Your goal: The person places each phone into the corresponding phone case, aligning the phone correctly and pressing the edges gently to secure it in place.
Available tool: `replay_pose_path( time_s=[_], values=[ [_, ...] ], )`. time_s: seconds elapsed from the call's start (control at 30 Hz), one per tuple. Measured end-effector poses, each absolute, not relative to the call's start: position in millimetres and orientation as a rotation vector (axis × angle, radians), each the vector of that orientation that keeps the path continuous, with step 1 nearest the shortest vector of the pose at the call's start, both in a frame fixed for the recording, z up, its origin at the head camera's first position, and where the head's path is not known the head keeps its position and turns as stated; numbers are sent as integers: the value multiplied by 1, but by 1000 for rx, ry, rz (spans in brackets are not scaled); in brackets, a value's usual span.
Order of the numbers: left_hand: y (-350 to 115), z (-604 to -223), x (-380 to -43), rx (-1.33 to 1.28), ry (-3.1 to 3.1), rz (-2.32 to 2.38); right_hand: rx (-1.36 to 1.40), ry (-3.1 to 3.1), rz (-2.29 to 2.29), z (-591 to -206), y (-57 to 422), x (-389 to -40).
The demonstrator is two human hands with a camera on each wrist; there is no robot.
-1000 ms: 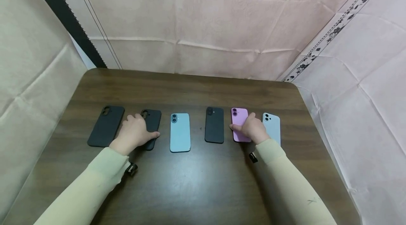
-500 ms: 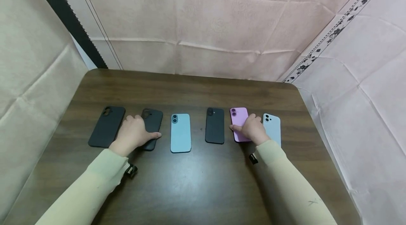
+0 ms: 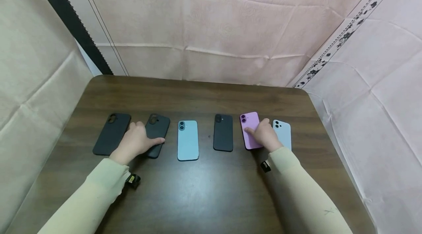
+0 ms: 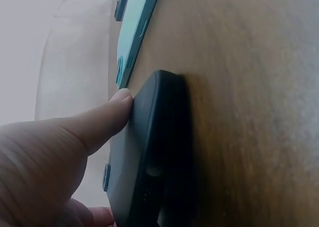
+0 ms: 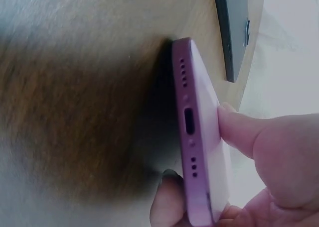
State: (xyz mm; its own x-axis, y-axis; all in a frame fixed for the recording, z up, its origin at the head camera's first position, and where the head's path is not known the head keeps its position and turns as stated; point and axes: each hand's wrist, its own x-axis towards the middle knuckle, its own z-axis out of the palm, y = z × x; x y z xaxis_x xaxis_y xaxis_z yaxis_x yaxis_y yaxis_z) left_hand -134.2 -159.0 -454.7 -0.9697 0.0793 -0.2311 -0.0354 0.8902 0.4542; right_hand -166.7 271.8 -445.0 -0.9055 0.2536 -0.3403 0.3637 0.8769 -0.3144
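In the head view my left hand (image 3: 134, 142) lies over a black phone case (image 3: 161, 127), second from the left in a row. The left wrist view shows the thumb against the back of this case near one edge, with fingers at the opposite edge. My right hand (image 3: 265, 136) grips a purple phone (image 3: 248, 120). Its thumb is on the phone's back, and in the right wrist view a fingertip (image 5: 168, 202) shows at the underside. The bottom edge with port and speaker holes faces that camera, with a dark shadow beside it on the table.
On the brown wooden table (image 3: 197, 204) also lie another black phone case (image 3: 111, 135) at far left, a light blue phone (image 3: 188, 142), a black phone (image 3: 223, 133) and a pale blue phone (image 3: 284, 135) partly behind the right hand. Pale cloth (image 3: 224, 25) hangs around the table.
The right thumb has shifted from the purple phone's left edge onto its back. The left hand has moved slightly left, baring more of the case's camera end. The head view has tilted slightly.
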Motion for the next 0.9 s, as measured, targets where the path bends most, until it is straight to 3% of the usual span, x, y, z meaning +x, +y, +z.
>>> replay_pose_path(
  time_s=[0.43, 0.9],
  values=[
    [-166, -450, -136, 5, 2733, 740, 309, 2785, -682, -438, 277, -169],
    [-184, -450, -144, -3, 2452, 1154, 285, 2710, -962, -435, 278, -162]
  ],
)
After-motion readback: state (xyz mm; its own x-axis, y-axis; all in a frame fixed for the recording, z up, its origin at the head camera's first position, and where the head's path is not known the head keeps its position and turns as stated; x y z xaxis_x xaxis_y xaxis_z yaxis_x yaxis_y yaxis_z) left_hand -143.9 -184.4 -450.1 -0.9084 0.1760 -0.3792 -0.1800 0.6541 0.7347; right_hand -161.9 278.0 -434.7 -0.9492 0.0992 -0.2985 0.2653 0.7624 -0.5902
